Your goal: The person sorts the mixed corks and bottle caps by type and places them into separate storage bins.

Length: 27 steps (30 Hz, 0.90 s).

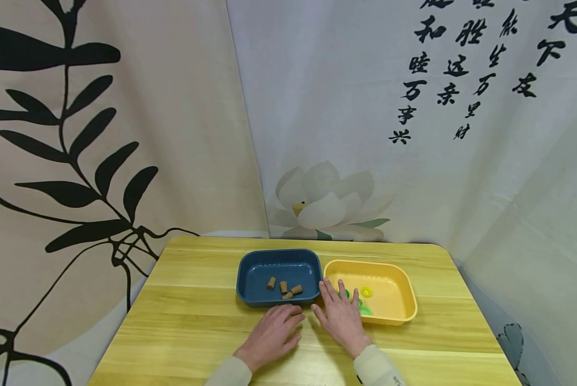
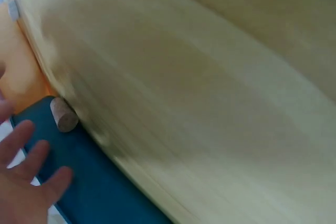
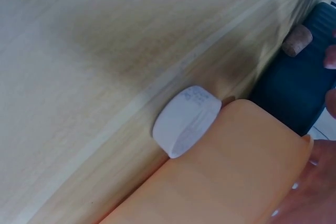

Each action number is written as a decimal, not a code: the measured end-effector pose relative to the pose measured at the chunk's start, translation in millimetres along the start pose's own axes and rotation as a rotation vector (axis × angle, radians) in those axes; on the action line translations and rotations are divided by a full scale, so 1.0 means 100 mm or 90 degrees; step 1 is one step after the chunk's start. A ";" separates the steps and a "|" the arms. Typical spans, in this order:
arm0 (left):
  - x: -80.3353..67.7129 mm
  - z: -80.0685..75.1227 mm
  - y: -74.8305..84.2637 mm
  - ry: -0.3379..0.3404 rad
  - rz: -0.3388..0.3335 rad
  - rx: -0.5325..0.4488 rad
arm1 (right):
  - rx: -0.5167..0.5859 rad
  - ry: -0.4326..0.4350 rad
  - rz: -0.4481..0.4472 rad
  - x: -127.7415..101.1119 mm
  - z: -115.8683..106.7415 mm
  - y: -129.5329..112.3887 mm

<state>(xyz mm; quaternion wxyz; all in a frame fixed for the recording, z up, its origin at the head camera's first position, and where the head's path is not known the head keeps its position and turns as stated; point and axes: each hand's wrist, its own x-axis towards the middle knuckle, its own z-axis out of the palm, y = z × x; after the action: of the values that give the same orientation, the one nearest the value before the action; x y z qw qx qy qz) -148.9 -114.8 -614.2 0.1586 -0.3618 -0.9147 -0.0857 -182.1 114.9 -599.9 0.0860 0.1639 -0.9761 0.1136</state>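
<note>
Head view: left hand (image 1: 274,335) and right hand (image 1: 341,316) lie flat, fingers spread, before blue tray (image 1: 249,279); reach slowly toward cork (image 2: 64,115) at its near wall.

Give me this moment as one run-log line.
left hand: open, flat on table, by cork | right hand: open, fingers over yellow tray rim | blue tray: four corks

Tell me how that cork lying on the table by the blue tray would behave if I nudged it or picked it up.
The cork looks like a short cylinder lying on its side against the blue tray, so a nudge would probably roll it along the wooden table. It is small with a rough, matte surface, so it is likely light and easy to pinch without slipping.
</note>
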 end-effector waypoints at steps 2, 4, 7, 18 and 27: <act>0.00 0.01 0.01 -0.036 -0.020 0.007 | 0.002 -0.001 0.000 0.00 0.00 0.00; 0.01 0.02 0.02 -0.068 -0.039 0.008 | 0.003 -0.001 0.000 0.00 0.00 0.00; 0.02 0.04 0.04 -0.104 -0.061 0.011 | 0.001 -0.001 -0.001 0.00 0.01 0.01; 0.05 0.08 0.05 -0.121 -0.095 0.000 | -0.008 -0.006 -0.002 0.00 0.01 0.01; 0.00 0.01 0.03 -0.115 -0.111 -0.024 | -0.009 -0.018 0.001 0.00 0.01 0.01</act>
<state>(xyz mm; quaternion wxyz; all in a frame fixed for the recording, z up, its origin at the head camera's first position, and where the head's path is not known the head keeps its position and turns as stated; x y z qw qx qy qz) -146.9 -112.9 -614.9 0.0605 -0.2904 -0.9513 -0.0837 -182.7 115.9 -600.7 0.0736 0.1643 -0.9781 0.1041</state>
